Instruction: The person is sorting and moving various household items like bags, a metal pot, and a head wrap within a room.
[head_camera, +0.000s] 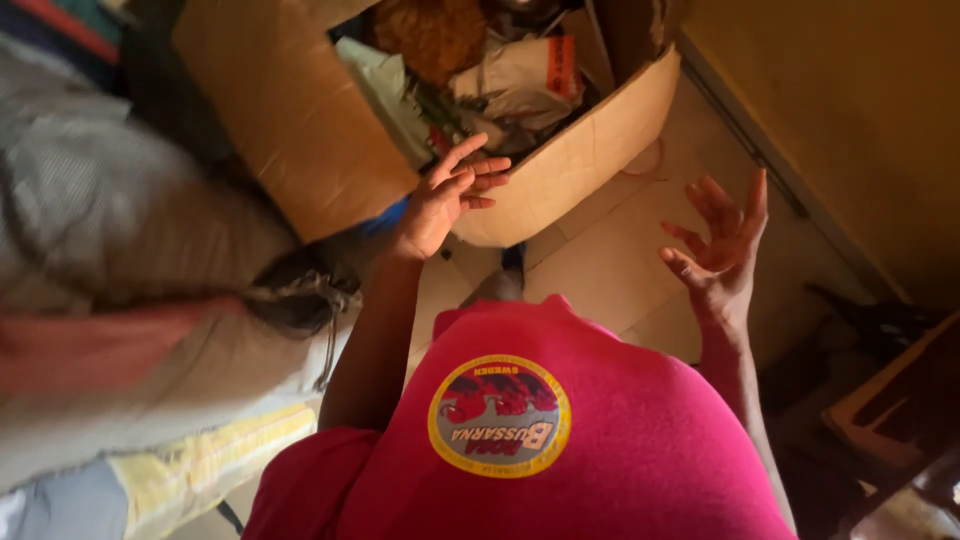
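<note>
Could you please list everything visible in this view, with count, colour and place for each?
cardboard box: one, brown, top centre, open, full of crumpled bags and papers
sack: one, grey-white, tied with cord, left
tiled floor: pale, under the box
wall: yellow, right
wooden furniture: dark, lower right, unclear
shirt: one, pink, round yellow badge, bottom centre
left hand: empty, fingers spread, at the box edge
right hand: empty, open, above the floor

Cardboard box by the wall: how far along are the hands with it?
Done: the cardboard box stands open on the tiled floor, filled with crumpled bags and paper. In hand: nothing; the left hand hovers open at the box's near edge, the right hand is raised, open. Left: the contents remain inside.
</note>
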